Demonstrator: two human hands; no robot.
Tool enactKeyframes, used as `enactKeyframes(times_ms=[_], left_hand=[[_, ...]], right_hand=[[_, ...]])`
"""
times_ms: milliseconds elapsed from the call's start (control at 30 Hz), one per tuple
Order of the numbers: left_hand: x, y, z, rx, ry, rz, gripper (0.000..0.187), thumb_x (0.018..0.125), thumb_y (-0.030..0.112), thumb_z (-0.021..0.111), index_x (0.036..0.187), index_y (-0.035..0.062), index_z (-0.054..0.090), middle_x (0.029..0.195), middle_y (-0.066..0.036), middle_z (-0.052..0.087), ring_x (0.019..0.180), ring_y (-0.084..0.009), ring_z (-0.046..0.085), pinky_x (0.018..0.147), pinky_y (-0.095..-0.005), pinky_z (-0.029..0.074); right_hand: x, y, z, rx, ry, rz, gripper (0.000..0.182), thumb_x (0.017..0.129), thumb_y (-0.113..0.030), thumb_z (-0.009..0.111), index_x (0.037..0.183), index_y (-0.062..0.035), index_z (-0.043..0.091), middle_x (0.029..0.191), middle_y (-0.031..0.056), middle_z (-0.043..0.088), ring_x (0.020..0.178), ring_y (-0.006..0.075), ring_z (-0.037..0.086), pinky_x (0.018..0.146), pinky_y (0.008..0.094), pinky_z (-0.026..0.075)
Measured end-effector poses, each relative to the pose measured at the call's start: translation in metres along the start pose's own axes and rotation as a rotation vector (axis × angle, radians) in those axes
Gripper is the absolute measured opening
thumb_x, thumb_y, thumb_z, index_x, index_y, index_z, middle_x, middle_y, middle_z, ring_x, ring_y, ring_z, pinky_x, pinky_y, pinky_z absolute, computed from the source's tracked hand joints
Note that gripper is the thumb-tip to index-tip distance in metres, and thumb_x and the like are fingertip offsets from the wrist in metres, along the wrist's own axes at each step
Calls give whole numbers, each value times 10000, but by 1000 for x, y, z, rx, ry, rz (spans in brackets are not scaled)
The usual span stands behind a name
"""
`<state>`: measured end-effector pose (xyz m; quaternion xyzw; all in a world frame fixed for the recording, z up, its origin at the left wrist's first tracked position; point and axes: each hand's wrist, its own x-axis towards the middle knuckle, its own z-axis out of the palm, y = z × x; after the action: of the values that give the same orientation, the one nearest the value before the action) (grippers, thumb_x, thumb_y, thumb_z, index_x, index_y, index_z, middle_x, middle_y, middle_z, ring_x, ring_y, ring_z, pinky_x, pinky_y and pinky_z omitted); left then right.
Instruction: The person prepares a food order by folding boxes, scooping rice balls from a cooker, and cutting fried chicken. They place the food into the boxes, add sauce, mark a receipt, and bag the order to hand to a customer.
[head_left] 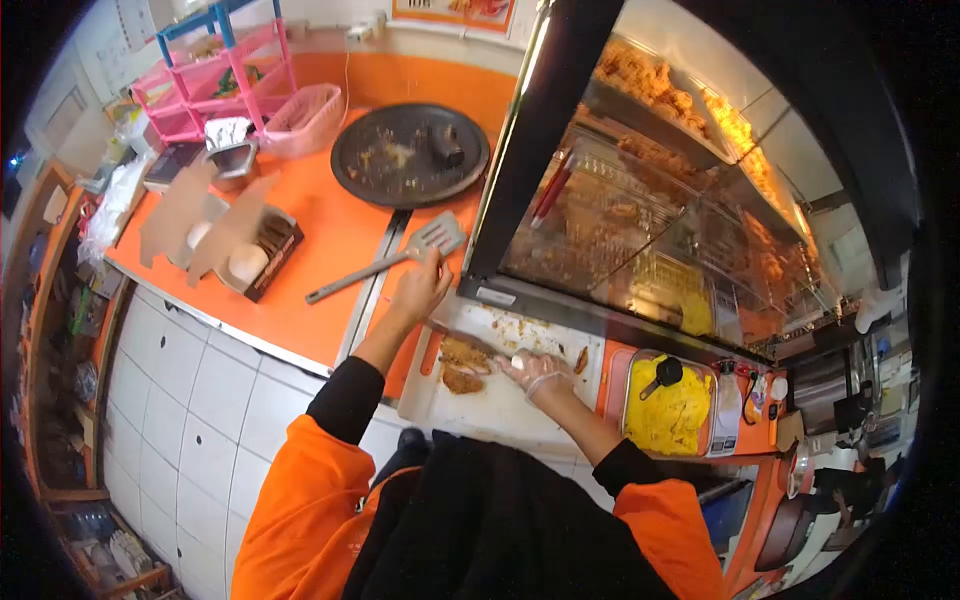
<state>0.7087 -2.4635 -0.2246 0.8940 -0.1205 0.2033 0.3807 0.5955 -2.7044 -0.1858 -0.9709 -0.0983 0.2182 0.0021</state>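
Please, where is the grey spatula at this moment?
In the head view, left of centre, the grey spatula is at the left hand, just below the round black tray.

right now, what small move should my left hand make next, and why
Probably shift the left hand to the handle of the spatula: its fingers are at the slotted head, while the handle's far end is free. The gloved right hand is beside the browned food pieces, away from it.
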Motion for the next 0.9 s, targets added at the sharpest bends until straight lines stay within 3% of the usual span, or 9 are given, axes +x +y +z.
enactKeyframes(times_ms=[200,267,300,333,433,533,767,833,900], left_hand=[[-3,51,-93,-113,604,-47,103,917,104,549,862,28,507,571,-40,511,451,-122,459,434,-281,354],[-20,61,-118,-179,688,-87,107,937,95,530,857,28,508,560,12,435,475,-48,370,442,-235,293],[-33,57,-122,-178,696,-128,112,943,95,522,855,28,506,573,22,412,493,-40,354,449,-231,279],[-53,52,-124,-174,706,-174,118,949,95,515,853,29,503,585,32,389,510,-31,338,457,-226,265],[-108,40,-134,-200,766,-289,130,958,105,507,852,30,501,613,46,387,536,-17,329,468,-211,248],[-142,18,-159,-185,865,-420,145,965,138,497,860,38,505,614,59,404,526,-13,331,462,-203,249],[-139,-61,-261,-180,1025,-522,107,954,141,501,891,55,502,636,44,430,537,-26,376,489,-199,297],[-120,-101,-298,-101,1030,-506,107,945,156,521,953,49,528,696,32,470,626,-38,434,536,-214,331],[-92,-141,-333,3,953,-502,143,913,173,563,986,51,547,804,-21,543,713,-109,501,632,-271,390]], right_hand=[[-4,22,-49,116,-7,109,710,886,-619,396,1348,-80,426,1255,161,558,1150,312,525,928,443,423],[11,41,-14,22,209,45,696,886,-604,417,1338,-76,436,1275,151,543,1189,304,486,961,461,390],[19,47,7,-23,317,8,688,886,-597,427,1333,-74,440,1285,145,536,1208,300,467,977,469,374],[24,49,21,129,420,-59,685,857,-541,529,1334,-59,433,1277,251,483,1223,358,421,1011,488,337],[6,6,8,158,633,-345,748,814,-547,591,1375,-96,388,1349,235,400,1252,372,375,1011,503,332],[0,-49,-11,161,537,-528,817,760,-553,652,1405,-151,354,1353,221,370,1222,380,375,1009,513,325],[20,-66,8,233,367,-349,616,674,-240,726,1231,-159,474,1102,194,454,1023,399,486,867,477,438],[33,-72,4,366,415,-355,622,662,-119,709,1229,-79,458,1140,177,485,1064,322,511,904,450,436],[66,-92,8,1143,405,-362,575,706,-58,657,1240,-29,447,1133,113,520,1188,231,475,989,361,400]])
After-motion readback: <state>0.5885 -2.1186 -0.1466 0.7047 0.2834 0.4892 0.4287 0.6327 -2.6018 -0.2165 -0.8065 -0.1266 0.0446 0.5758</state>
